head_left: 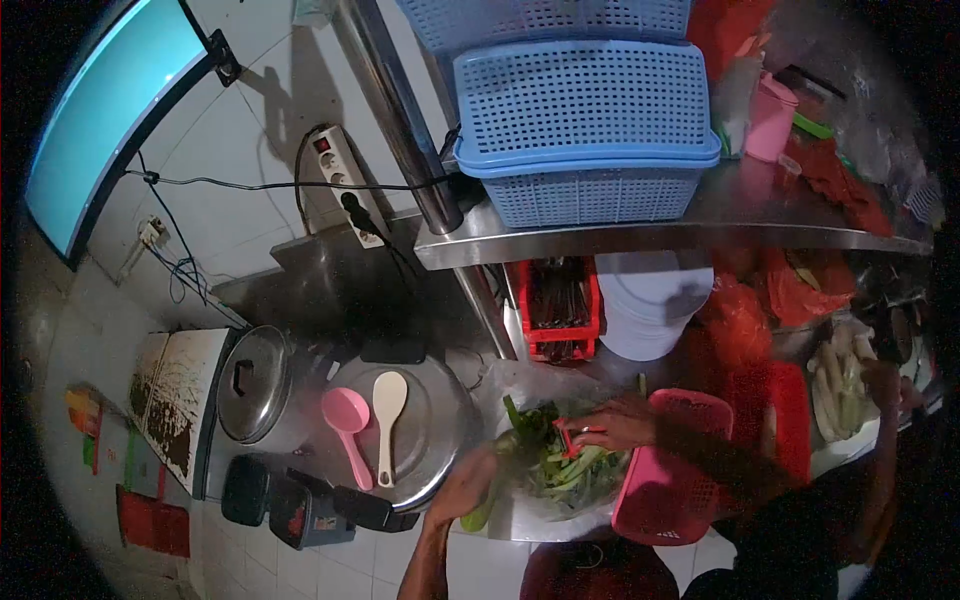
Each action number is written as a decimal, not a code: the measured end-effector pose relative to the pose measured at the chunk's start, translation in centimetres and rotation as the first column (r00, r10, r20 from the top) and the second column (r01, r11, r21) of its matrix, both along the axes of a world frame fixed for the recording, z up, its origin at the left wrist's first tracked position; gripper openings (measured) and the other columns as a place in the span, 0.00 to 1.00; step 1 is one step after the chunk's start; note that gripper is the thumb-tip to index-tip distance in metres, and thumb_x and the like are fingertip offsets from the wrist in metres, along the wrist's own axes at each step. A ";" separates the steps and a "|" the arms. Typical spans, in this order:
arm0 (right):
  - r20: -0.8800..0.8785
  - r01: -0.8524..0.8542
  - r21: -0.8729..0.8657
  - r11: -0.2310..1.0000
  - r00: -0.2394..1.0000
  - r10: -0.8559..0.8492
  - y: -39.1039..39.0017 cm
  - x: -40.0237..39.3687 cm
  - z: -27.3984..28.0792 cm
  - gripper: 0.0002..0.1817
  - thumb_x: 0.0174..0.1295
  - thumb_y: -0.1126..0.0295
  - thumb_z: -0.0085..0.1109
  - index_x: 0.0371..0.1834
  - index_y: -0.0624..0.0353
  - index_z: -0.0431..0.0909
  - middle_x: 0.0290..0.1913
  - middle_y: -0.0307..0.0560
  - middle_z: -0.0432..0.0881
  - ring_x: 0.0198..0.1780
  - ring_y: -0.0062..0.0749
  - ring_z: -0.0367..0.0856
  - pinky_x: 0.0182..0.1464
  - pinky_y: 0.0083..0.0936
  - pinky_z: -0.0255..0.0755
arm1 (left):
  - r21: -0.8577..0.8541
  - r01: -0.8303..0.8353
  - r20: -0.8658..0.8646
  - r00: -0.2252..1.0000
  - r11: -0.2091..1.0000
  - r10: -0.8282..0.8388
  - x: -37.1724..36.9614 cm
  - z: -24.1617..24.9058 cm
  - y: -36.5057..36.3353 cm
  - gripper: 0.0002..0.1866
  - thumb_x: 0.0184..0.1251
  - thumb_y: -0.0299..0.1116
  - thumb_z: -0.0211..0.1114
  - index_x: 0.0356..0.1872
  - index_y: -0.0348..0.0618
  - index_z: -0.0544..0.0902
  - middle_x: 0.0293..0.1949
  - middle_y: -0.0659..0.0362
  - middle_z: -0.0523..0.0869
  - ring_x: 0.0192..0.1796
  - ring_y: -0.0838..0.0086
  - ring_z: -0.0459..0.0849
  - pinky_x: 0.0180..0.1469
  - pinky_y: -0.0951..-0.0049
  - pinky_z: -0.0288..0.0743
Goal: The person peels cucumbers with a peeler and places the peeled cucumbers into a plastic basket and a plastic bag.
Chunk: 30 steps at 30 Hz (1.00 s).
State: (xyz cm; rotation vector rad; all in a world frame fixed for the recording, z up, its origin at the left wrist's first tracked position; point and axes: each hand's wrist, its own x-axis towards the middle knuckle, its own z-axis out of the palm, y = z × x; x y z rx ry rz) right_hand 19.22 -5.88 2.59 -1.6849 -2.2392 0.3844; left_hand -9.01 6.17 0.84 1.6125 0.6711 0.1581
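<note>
My left hand (465,487) is wrapped around a long green vegetable (477,516), its lower end sticking out below the fingers. Across from it, my right hand (615,422), with a ring on one finger, grips a red-handled peeler (567,438). The peeler is close to the vegetable's upper part, which is blurred. Beneath both hands, green peelings and pieces (575,480) lie in a clear plastic bag (525,503) on the steel counter. A pink basket (672,470) stands under my right forearm.
A pink rice paddle (346,425) and a cream one (388,415) rest on a large round metal lid (435,445) at left. Blue baskets (585,110) fill the shelf above. White plates (650,310) are stacked behind. At far right is another person's hand (882,385) near pale vegetables (838,385).
</note>
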 end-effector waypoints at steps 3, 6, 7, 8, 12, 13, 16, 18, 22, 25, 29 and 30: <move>-0.120 0.156 -0.120 0.980 0.978 -0.171 -0.3 -0.4 0.9 0.22 0.63 0.50 0.51 0.61 0.33 0.71 0.30 0.51 0.81 0.28 0.43 0.81 0.32 0.39 0.75 | 0.312 -0.051 0.007 0.999 0.949 0.051 2.2 3.5 -0.5 0.20 0.65 0.40 0.60 0.51 0.36 0.75 0.48 0.47 0.78 0.52 0.60 0.76 0.55 0.64 0.68; -0.425 0.174 0.001 0.985 0.891 -0.157 -0.7 -0.7 3.7 0.21 0.62 0.55 0.54 0.60 0.35 0.72 0.36 0.48 0.83 0.31 0.39 0.82 0.35 0.34 0.75 | 0.564 0.146 -0.123 0.988 0.813 -0.093 3.7 5.2 -0.6 0.28 0.59 0.44 0.66 0.52 0.34 0.69 0.43 0.44 0.80 0.45 0.55 0.81 0.48 0.59 0.73; -0.539 0.144 0.115 0.983 0.840 -0.060 -0.8 -1.0 4.8 0.21 0.62 0.58 0.56 0.60 0.35 0.73 0.41 0.44 0.83 0.34 0.35 0.83 0.38 0.31 0.75 | 0.560 0.148 -0.123 0.988 0.815 -0.095 4.1 5.8 -0.8 0.28 0.59 0.44 0.66 0.52 0.34 0.69 0.43 0.44 0.80 0.45 0.55 0.81 0.48 0.59 0.73; -0.541 0.146 0.112 0.983 0.838 -0.063 -0.3 -1.1 5.6 0.21 0.62 0.58 0.56 0.60 0.35 0.73 0.41 0.44 0.83 0.34 0.35 0.83 0.38 0.31 0.75 | 0.583 0.208 -0.201 0.973 0.786 -0.108 4.6 6.6 -0.9 0.28 0.58 0.43 0.67 0.52 0.34 0.69 0.45 0.41 0.79 0.47 0.51 0.80 0.49 0.57 0.73; -0.403 -0.024 0.163 0.986 0.911 0.089 0.1 -1.0 6.2 0.20 0.62 0.57 0.54 0.59 0.37 0.74 0.32 0.48 0.83 0.29 0.42 0.82 0.35 0.35 0.75 | 0.710 0.247 -0.197 0.969 0.659 -0.150 4.2 6.4 -1.0 0.26 0.56 0.40 0.68 0.49 0.33 0.70 0.45 0.38 0.78 0.47 0.44 0.78 0.48 0.55 0.73; -0.425 -0.057 0.055 0.997 0.902 0.075 0.3 -0.8 5.9 0.20 0.62 0.56 0.54 0.58 0.38 0.74 0.32 0.47 0.83 0.31 0.42 0.82 0.36 0.36 0.75 | 0.714 0.246 -0.199 0.969 0.655 -0.146 4.2 5.7 -0.8 0.26 0.56 0.40 0.68 0.49 0.33 0.70 0.45 0.38 0.78 0.47 0.44 0.78 0.48 0.55 0.73; -0.100 -0.105 -0.070 0.992 0.990 0.098 0.3 0.0 4.1 0.19 0.63 0.56 0.53 0.58 0.35 0.74 0.38 0.44 0.84 0.32 0.41 0.82 0.34 0.31 0.75 | 0.714 0.373 -0.298 0.928 0.593 -0.225 3.7 4.1 -1.0 0.25 0.55 0.38 0.68 0.48 0.33 0.70 0.44 0.38 0.78 0.47 0.45 0.78 0.47 0.55 0.73; -0.043 -0.067 -0.044 0.997 0.997 0.065 -0.7 1.4 0.4 0.19 0.64 0.54 0.51 0.59 0.36 0.73 0.38 0.44 0.84 0.30 0.42 0.81 0.32 0.32 0.74 | 0.690 0.267 -0.233 0.962 0.673 -0.142 3.1 5.2 -1.6 0.24 0.56 0.37 0.67 0.48 0.34 0.70 0.44 0.39 0.77 0.47 0.45 0.78 0.47 0.56 0.72; 0.006 0.071 -0.226 0.972 0.997 -0.071 -0.5 0.5 2.8 0.22 0.67 0.55 0.45 0.64 0.39 0.67 0.40 0.51 0.83 0.37 0.48 0.82 0.41 0.39 0.75 | 0.478 -0.012 -0.037 0.999 0.878 0.034 3.6 5.8 -0.4 0.23 0.64 0.45 0.60 0.49 0.35 0.70 0.41 0.49 0.79 0.41 0.63 0.78 0.45 0.62 0.72; -0.555 0.173 -0.068 0.983 0.812 -0.181 -1.0 -1.3 2.7 0.22 0.69 0.59 0.45 0.66 0.43 0.63 0.50 0.56 0.78 0.48 0.51 0.79 0.49 0.37 0.73 | 0.082 -0.313 0.027 0.950 0.946 0.312 3.6 2.2 1.0 0.20 0.69 0.43 0.50 0.54 0.40 0.72 0.43 0.52 0.79 0.44 0.70 0.76 0.48 0.69 0.71; -0.737 0.312 0.082 0.947 0.659 -0.153 0.6 -4.4 2.9 0.22 0.69 0.66 0.44 0.67 0.50 0.62 0.56 0.57 0.75 0.57 0.48 0.75 0.55 0.34 0.69 | 0.008 -0.303 0.170 0.939 0.953 0.298 6.9 1.5 -0.4 0.19 0.74 0.42 0.40 0.49 0.39 0.73 0.41 0.54 0.78 0.42 0.68 0.75 0.46 0.64 0.69; -0.735 0.317 0.084 0.945 0.659 -0.156 0.9 -4.6 3.1 0.22 0.69 0.66 0.44 0.67 0.50 0.62 0.56 0.57 0.75 0.57 0.48 0.75 0.55 0.34 0.69 | 0.008 -0.298 0.172 0.941 0.955 0.292 7.4 1.5 -0.4 0.19 0.74 0.42 0.40 0.49 0.39 0.73 0.41 0.54 0.78 0.42 0.68 0.75 0.46 0.64 0.69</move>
